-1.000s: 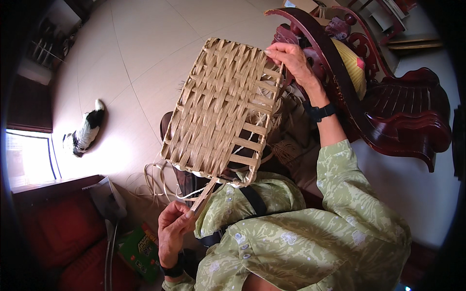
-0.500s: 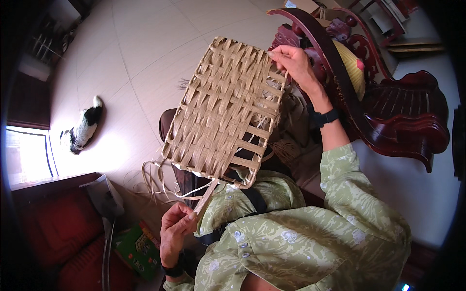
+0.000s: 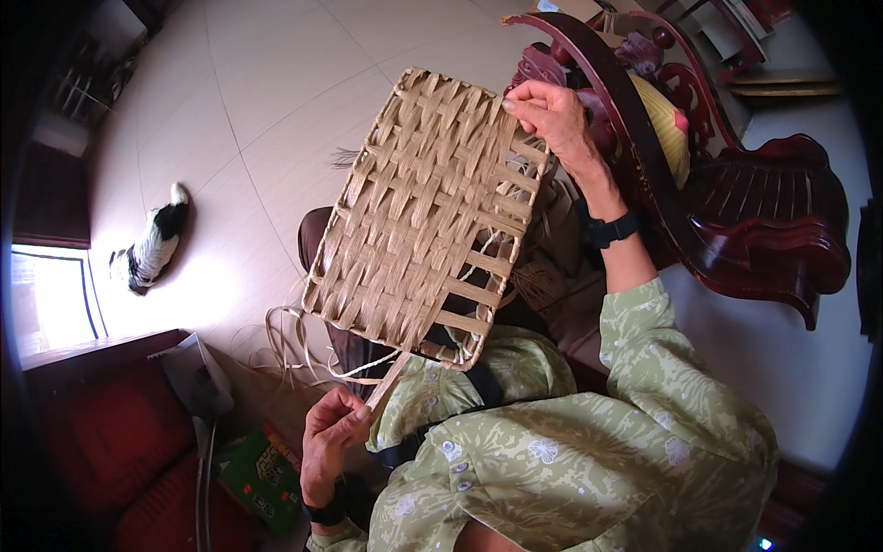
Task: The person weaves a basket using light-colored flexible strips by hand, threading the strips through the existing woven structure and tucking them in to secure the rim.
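Observation:
A flat rectangular woven panel (image 3: 405, 202), tan and plaited from broad strips on a frame, is held tilted above my lap. Along its right side a column of crosswise strips (image 3: 476, 289) stands bare, with gaps between them. My right hand (image 3: 549, 115) pinches the panel's upper right corner. Below the lower edge, my left hand (image 3: 336, 432) grips the loose end of a flat weaving strip (image 3: 390, 379) between thumb and fingers, and the strip runs up taut to the panel. A thin white cord (image 3: 363, 365) hangs beside it.
A carved dark red wooden chair (image 3: 681, 212) stands close to my right arm, a yellow conical hat (image 3: 664, 129) on it. Loose strips (image 3: 292, 345) trail left of my knees. A black-and-white cat (image 3: 156, 244) lies on the tiled floor. A green box (image 3: 262, 474) is at lower left.
The panel and my right hand have shifted slightly to the left, and the panel's lower right corner sits a little lower. Both hands keep their grips.

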Tool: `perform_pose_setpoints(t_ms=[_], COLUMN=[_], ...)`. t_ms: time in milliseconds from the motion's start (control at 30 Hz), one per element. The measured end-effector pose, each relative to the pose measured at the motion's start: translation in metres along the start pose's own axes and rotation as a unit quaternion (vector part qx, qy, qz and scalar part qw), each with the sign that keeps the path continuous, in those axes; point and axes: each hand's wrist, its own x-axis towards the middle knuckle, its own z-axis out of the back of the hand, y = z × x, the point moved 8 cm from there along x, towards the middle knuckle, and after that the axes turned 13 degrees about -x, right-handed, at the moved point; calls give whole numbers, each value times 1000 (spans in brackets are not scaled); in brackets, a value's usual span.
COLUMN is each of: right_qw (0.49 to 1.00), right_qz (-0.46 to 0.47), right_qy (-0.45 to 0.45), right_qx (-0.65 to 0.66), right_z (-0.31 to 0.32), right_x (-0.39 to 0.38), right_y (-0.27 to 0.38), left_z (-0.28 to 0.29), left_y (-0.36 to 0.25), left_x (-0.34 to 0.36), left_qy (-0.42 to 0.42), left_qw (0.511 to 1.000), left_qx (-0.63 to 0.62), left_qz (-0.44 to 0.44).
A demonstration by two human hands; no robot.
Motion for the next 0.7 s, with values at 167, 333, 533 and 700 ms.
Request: perform_pose_setpoints(t_ms=[167,333,533,700], right_qw=[998,999,999,991], right_qz=[-48,-38,15,-47], right_qy=[-4,-11,-43,-52], right_qx=[37,5,24,115], right_z=[-4,-6,5,2], right_x=[-4,-16,-27,-21], right_y=[-10,2,-11,-18], left_z=[2,5,11,9], left_y=[2,0,-6,-9], left_x=[2,3,6,5], left_qy=[-2,-5,7,12], left_qw=[1000,1000,1000,1000], left_qx=[3,-6,8,6], left_qz=[14,14,16,14])
